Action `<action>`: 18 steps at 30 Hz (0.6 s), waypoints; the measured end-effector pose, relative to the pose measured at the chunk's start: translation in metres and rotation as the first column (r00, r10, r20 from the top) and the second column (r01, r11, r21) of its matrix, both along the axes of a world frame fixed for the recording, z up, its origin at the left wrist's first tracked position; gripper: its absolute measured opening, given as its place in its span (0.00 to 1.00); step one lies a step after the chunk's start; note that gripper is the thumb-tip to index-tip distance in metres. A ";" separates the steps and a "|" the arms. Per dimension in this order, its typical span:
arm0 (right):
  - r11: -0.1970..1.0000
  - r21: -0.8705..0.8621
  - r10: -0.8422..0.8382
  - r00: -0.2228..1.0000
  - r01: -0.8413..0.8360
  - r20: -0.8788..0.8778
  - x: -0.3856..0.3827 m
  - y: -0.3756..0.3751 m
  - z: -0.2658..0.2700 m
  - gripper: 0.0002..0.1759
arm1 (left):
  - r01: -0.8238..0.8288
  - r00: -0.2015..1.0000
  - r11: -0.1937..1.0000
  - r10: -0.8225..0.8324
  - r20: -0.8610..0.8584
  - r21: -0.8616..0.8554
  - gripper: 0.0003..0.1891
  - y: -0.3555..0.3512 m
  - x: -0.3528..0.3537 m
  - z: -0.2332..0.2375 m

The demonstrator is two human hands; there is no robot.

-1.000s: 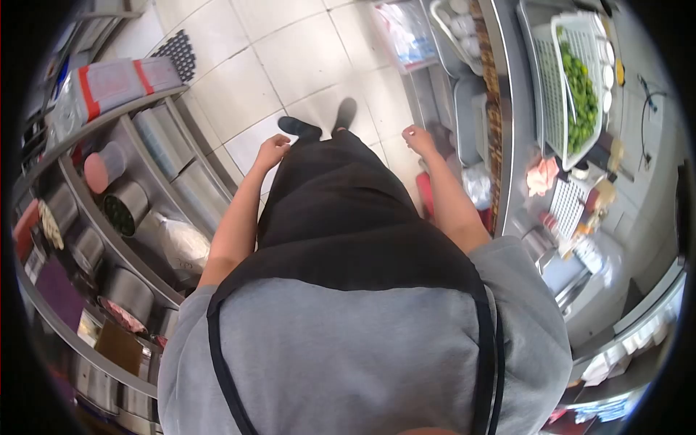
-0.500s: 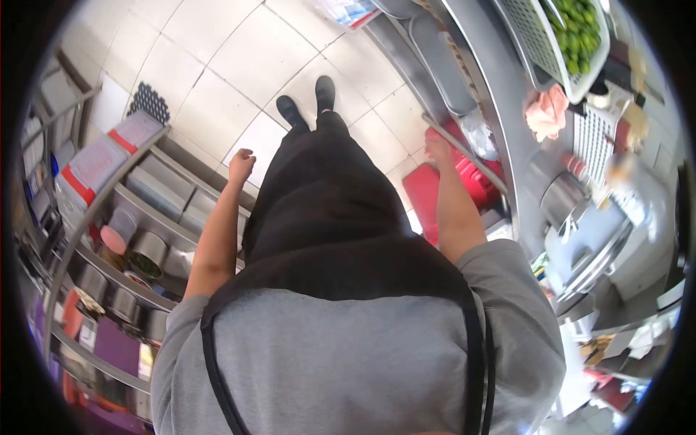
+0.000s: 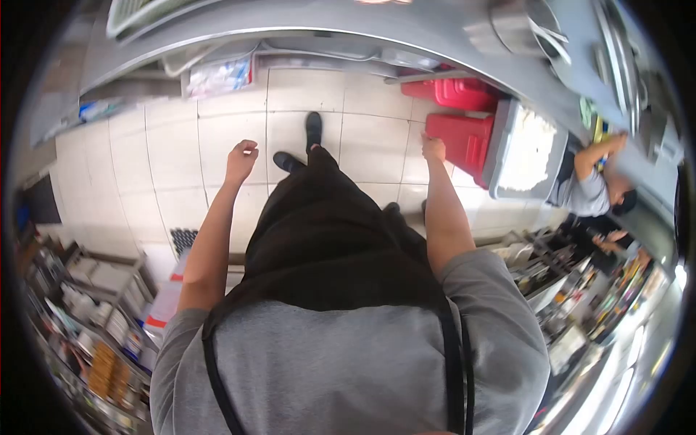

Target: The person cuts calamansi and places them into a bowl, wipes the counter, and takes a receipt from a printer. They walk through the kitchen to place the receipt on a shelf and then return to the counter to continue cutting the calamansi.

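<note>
My left hand (image 3: 241, 161) hangs out over the pale tiled floor (image 3: 174, 145), its fingers loosely bent, with a gap to the thumb and nothing held. On the other side my right hand (image 3: 433, 147) hangs with its fingers curled in and no object showing in it. It overlaps the edge of a red plastic lid or panel (image 3: 464, 141) in this view. Beside that panel stands a grey bin (image 3: 500, 170) with white contents. Between my arms are my black apron (image 3: 333, 246) and dark shoes (image 3: 313, 129).
A steel counter (image 3: 304, 25) runs across the front, bearing a metal pot (image 3: 518, 29) at the right. A bag of packets (image 3: 220, 78) is under it. Another person (image 3: 589, 181) works at the far right. Loaded shelves (image 3: 109, 283) stand behind at left.
My body has turned to the right, so the counter moved from my right side to in front. The grey bin and the other person have come into view. Both hands still hang at my sides.
</note>
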State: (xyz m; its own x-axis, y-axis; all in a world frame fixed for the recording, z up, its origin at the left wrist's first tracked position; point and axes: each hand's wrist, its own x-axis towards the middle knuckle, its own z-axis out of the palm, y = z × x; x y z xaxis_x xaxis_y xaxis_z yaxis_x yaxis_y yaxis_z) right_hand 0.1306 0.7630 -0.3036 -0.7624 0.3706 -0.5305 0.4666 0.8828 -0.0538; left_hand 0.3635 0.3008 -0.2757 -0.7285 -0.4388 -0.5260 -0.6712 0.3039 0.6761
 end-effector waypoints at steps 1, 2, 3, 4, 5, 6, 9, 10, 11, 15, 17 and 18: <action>0.998 -0.047 -0.033 0.995 0.028 -0.090 0.006 0.016 -0.009 0.22 | 0.047 0.993 0.998 -0.050 -0.103 -0.031 0.11 0.009 -0.025 0.022; 0.994 -0.094 -0.071 0.981 0.054 -0.181 0.008 0.029 -0.014 0.21 | 0.093 0.973 0.994 -0.104 -0.206 -0.065 0.11 0.020 -0.051 0.045; 0.988 -0.115 -0.122 0.973 0.101 -0.194 0.008 0.038 -0.011 0.21 | 0.140 0.963 0.986 -0.156 -0.218 -0.086 0.11 0.032 -0.076 0.066; 0.993 -0.111 -0.060 0.987 0.043 -0.152 0.006 0.045 -0.004 0.19 | 0.183 0.928 0.973 -0.218 -0.302 -0.139 0.13 0.046 -0.097 0.087; 0.993 -0.114 0.007 0.994 -0.019 -0.106 0.005 0.050 0.002 0.18 | 0.220 0.883 0.956 -0.279 -0.377 -0.193 0.14 0.059 -0.117 0.109; 0.989 -0.144 -0.035 0.993 0.018 -0.117 0.005 0.054 0.005 0.18 | 0.254 0.867 0.941 -0.324 -0.378 -0.224 0.14 0.072 -0.139 0.133; 0.955 -0.285 -0.155 0.953 0.078 -0.259 -0.009 0.059 0.015 0.15 | 0.122 0.602 0.642 -0.654 -0.458 -0.757 0.22 0.097 -0.200 0.186; 0.964 -0.229 -0.188 0.954 0.134 -0.233 -0.015 0.057 0.020 0.14 | 0.125 0.557 0.584 -0.711 -0.430 -0.802 0.25 0.097 -0.220 0.196; 0.968 -0.173 -0.217 0.955 0.183 -0.203 -0.019 0.051 0.022 0.14 | 0.124 0.515 0.522 -0.761 -0.395 -0.844 0.29 0.096 -0.236 0.206; 0.965 -0.232 0.084 0.982 -0.123 -0.170 -0.032 0.048 -0.057 0.23 | 0.346 0.434 0.171 -0.901 -0.005 -0.922 0.41 0.066 -0.288 0.206; 0.943 -0.304 0.112 0.990 -0.135 -0.091 -0.028 0.022 -0.050 0.25 | 0.435 0.361 -0.019 -0.912 0.193 -0.900 0.45 0.057 -0.302 0.203; 0.930 -0.322 0.174 0.984 -0.179 -0.043 -0.033 0.010 -0.055 0.25 | 0.468 0.354 -0.056 -0.902 0.245 -0.882 0.45 0.056 -0.307 0.201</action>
State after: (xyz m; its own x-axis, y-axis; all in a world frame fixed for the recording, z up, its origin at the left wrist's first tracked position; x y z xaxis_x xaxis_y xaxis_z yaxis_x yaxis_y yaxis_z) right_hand 0.0978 0.7728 -0.3583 -0.8078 0.0399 -0.5881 0.3020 0.8848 -0.3548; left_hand 0.0560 0.3568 -0.0747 -0.8892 0.4575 -0.0030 0.4520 0.8774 -0.1608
